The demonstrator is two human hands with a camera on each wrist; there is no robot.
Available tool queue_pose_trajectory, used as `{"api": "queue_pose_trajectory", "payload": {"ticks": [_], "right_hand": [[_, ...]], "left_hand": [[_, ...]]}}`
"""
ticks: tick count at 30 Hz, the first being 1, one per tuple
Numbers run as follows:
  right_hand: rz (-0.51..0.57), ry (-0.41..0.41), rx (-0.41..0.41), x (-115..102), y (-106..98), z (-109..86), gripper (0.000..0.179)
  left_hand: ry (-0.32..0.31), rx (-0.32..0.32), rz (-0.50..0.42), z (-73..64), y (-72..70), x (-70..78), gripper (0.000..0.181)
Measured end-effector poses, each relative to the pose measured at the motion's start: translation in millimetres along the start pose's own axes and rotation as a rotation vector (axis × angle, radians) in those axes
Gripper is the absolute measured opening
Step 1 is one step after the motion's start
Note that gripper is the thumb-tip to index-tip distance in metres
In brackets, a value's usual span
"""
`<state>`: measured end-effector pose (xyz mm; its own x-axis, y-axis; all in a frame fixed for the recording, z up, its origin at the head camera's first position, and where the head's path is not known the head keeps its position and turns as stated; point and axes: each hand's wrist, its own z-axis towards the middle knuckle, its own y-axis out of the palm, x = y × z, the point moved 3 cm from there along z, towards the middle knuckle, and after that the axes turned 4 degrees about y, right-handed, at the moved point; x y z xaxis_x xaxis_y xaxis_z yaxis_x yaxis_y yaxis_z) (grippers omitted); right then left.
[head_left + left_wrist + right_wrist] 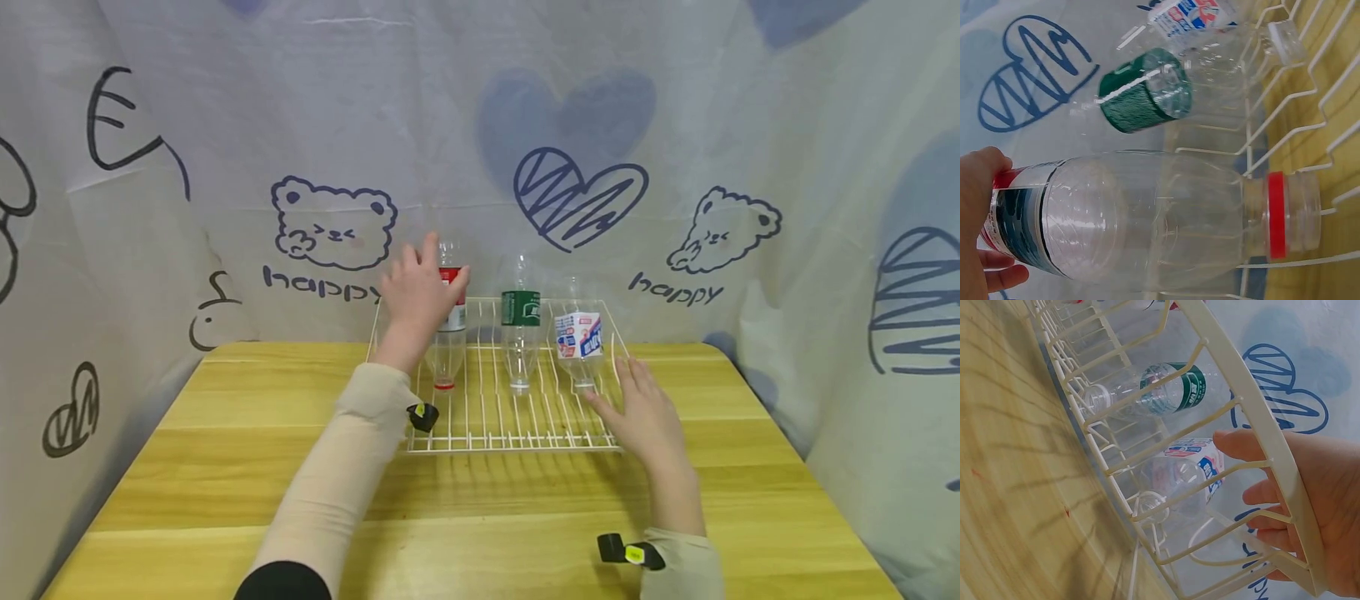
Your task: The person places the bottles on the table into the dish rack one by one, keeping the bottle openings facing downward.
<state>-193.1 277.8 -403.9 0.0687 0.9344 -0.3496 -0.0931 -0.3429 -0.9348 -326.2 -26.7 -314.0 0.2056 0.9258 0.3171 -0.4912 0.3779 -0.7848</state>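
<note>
A clear plastic bottle with a red label (454, 321) stands upside down in a white wire rack (517, 451), its red-ringed neck low among the wires. My left hand (417, 292) is around the bottle's label, thumb on one side and fingers on the other; the left wrist view (979, 219) has the label between them. At the rack's right side lies my right hand (648, 417), its fingers loosely extended. In the right wrist view that hand (1329, 500) overlaps the rack's rim, its fingertips visible between the wires.
Two more clear bottles stand inverted in the rack: one with a green label (521, 308), the other with a white and blue label (579, 336). The rack is on a wooden table (480, 533). A printed curtain (450, 108) hangs close behind.
</note>
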Motion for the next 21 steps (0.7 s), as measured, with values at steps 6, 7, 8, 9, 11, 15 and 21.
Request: {"api": "queue_pose_trajectory", "payload": {"ticks": [6, 7, 8, 9, 11, 15, 21], "right_hand": [[0.006, -0.002, 0.001, -0.3, 2.1, 0.7, 0.095], [0.006, -0.005, 0.002, -0.5, 2.1, 0.9, 0.095], [0.008, -0.006, 0.002, -0.6, 2.3, 1.1, 0.095], [0.009, -0.007, 0.001, -0.5, 2.5, 1.5, 0.093], [0.007, -0.007, -0.001, -0.3, 2.8, 1.9, 0.089], [0.009, -0.004, -0.005, 0.2, 2.9, 2.6, 0.083], [0.005, -0.01, 0.0, 2.4, 2.7, 2.7, 0.088]], "left_hand": [[-0.013, -0.039, -0.022, -2.8, 14.5, -3.6, 0.071], [-0.015, -0.044, -0.023, -3.1, 16.1, -4.0, 0.072], [-0.015, -0.045, -0.024, -3.3, 17.6, -4.3, 0.072], [-0.016, -0.044, -0.027, -3.4, 18.7, -4.5, 0.072], [-0.016, -0.042, -0.024, -3.5, 20.8, -4.7, 0.072], [-0.013, -0.041, -0.023, -3.3, 25.0, -4.6, 0.072], [-0.007, -0.069, -0.028, -3.1, 32.2, -3.6, 0.075]]}}
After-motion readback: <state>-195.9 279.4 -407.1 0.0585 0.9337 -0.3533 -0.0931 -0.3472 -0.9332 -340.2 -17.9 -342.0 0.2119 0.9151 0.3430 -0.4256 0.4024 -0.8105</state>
